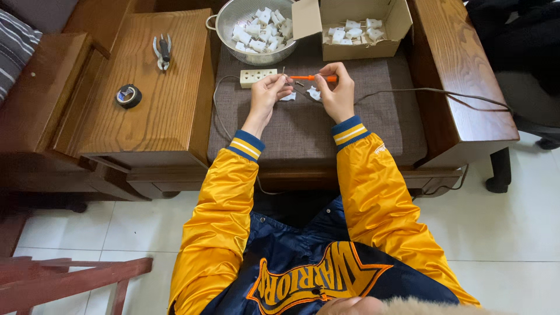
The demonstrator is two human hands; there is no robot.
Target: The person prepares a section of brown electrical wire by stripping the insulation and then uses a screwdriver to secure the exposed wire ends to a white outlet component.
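Orange-handled, the screwdriver (313, 77) lay level between both hands over the brown seat cushion (303, 131); the right hand (337, 93) pinched its handle in curled fingers; the left hand (266, 93) pinched something small at its tip, too small to tell; a cream socket strip (257, 77) sat just beside the left hand; a colander (233, 26) and a cardboard box (361, 32) of white plugs stood behind; pliers (163, 51) and black tape (128, 95) rested on the wooden side table (169, 111).
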